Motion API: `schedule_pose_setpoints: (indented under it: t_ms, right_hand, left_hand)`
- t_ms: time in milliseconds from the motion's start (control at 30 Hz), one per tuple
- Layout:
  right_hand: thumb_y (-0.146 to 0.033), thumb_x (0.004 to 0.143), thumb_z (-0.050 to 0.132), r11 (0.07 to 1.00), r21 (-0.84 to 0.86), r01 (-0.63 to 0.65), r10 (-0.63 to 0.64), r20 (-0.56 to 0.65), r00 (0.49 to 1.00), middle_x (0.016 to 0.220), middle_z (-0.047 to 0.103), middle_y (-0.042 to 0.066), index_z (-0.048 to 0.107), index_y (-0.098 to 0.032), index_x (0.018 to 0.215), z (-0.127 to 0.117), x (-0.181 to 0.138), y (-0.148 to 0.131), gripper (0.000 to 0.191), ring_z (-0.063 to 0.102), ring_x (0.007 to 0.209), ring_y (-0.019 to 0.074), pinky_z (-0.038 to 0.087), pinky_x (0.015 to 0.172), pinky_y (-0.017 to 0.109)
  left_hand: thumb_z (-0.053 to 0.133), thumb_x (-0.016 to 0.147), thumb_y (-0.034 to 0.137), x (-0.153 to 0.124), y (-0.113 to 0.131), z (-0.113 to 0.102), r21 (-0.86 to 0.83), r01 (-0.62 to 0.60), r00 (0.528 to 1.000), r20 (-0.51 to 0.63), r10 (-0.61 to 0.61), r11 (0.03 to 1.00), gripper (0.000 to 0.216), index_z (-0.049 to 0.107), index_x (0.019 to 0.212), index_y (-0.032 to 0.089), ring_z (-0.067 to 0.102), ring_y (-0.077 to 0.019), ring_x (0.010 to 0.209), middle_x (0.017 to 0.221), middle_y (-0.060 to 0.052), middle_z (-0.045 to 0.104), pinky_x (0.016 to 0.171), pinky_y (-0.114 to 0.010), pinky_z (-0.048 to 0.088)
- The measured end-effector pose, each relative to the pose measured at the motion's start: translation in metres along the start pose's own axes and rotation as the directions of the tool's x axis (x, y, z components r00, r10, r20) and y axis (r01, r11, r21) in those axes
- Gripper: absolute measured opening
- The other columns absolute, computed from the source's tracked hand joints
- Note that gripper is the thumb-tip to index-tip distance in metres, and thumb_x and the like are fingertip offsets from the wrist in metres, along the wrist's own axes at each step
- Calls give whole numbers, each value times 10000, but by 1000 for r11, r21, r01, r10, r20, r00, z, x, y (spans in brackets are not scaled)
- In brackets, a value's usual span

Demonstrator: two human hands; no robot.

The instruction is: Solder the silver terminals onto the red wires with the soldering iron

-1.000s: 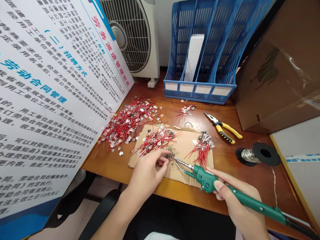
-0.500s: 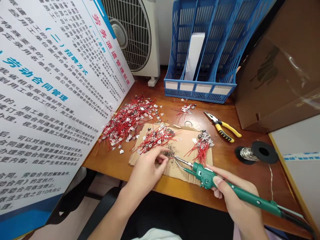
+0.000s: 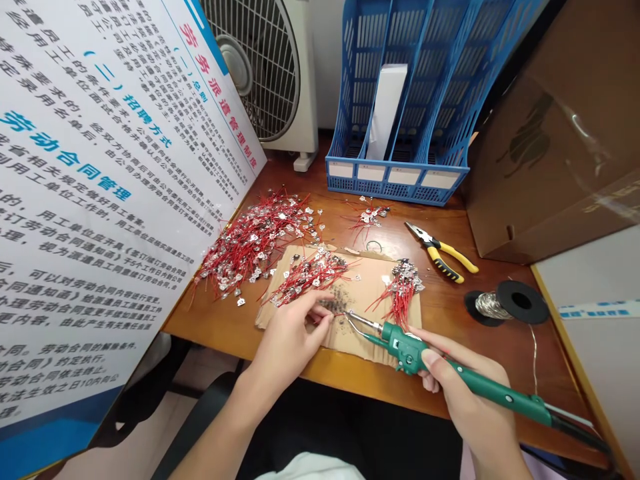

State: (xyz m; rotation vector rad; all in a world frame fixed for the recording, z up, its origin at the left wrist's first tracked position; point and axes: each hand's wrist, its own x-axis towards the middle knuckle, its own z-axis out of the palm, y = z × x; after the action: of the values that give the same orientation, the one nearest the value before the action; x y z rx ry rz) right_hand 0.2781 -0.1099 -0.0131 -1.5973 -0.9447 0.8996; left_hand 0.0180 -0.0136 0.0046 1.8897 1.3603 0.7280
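My right hand (image 3: 465, 387) is wrapped around a green soldering iron (image 3: 409, 348) with a solder feed tube beside its metal tip. That tip points left, just off the fingertips of my left hand (image 3: 295, 337). Thumb and forefinger of the left hand are pinched on a thin red wire, of which only a short end shows by the tip. Both hands are over a piece of cardboard (image 3: 367, 283) with dark scorch marks. On it lie a bunch of red wires with small metal tabs (image 3: 313, 272) at the left and another bunch (image 3: 404, 293) at the right.
A large heap of red wires (image 3: 250, 240) lies to the left, a small cluster (image 3: 369, 217) behind. Yellow-black pliers (image 3: 443, 253) and a solder wire spool (image 3: 520, 303) lie right. A blue file rack (image 3: 395, 180), fan (image 3: 305, 80), carton (image 3: 530, 167) and printed board (image 3: 100, 233) surround the table.
The whole view has shifted slightly, so things sit a little further left. Both hands keep their grips, and the iron's tip stays close to the left fingertips.
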Motion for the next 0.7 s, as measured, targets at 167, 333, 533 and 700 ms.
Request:
schedule_pose_setpoints:
  t_ms: [167,333,533,700]
  right_hand:
    - [-413,942,801,1000,-7,-29,29,-2,1000,634,708,14,970,-238,1112,0,-1,0,297,649,528,171,587,548,263]
    - [-414,932,814,999,-2,-48,48,-6,999,642,692,13,971,-238,1110,-1,-1,2,296,643,537,166,571,550,260]
    - [-433,941,822,999,7,-50,50,4,999,651,701,9,969,-244,1140,-2,-1,4,311,634,545,151,548,546,237]
    - [-423,938,819,999,-3,-49,49,3,999,629,677,6,970,-240,1131,-2,-2,2,306,643,544,162,555,550,249]
  left_hand:
    - [700,1006,146,0,-2,1,12,-7,1000,-10,8,1000,281,779,1262,229,814,-183,809,940,-13,876,831,-320,688]
    - [690,1004,139,0,-1,1,4,6,1000,-10,-6,1000,288,773,1266,226,809,-179,799,928,-7,871,843,-322,685]
    - [697,1000,169,2,1,0,6,40,999,6,-40,999,288,759,1274,229,801,-184,780,920,-3,870,794,-314,655]
    - [698,998,178,2,0,-1,3,45,999,10,-45,999,286,759,1272,232,805,-191,799,925,-5,869,802,-320,646]
